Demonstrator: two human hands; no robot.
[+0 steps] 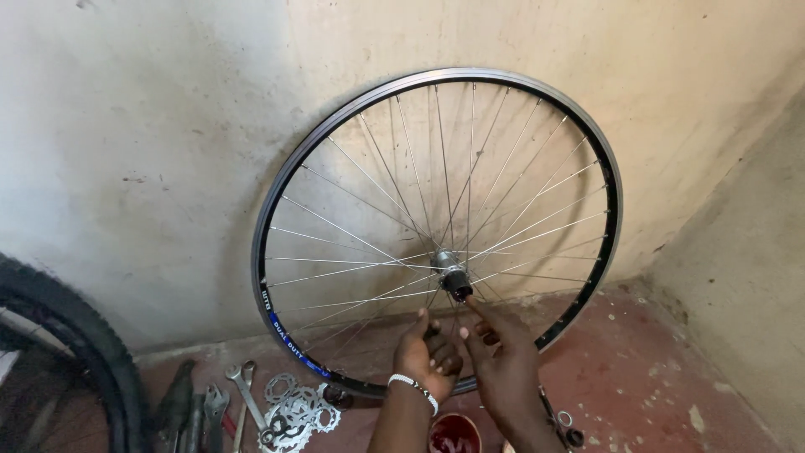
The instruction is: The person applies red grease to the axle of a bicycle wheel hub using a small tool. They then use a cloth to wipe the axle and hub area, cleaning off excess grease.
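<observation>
Head view: a bare spoked bicycle wheel (pixel 436 231) leans upright against the wall, rim on the red floor (pixel 654 369). Both hands work close together just below its hub (pixel 453 275); the right hand (pixel 503 365) fingers reach the hub, the left hand (pixel 428 356) pinches a small dark part. Wrenches (pixel 239 386) and sprockets (pixel 298 411) lie nearby.

Soft, even daylight, sharp focus, faint shadows, slight wide-angle bending at edges.

A big round metal bicycle wheel with thin wire spokes (pixel 436 226) stands on the floor and leans on the wall behind it. Both hands are in front of its middle hub (pixel 454 275); the left hand (pixel 428 356) is beside the right hand (pixel 501 362). Flat metal spanners (pixel 243 390) and toothed metal gear rings (pixel 295 413) lie left of them. A knobbly rubber tyre (pixel 71 352) is far left.
</observation>
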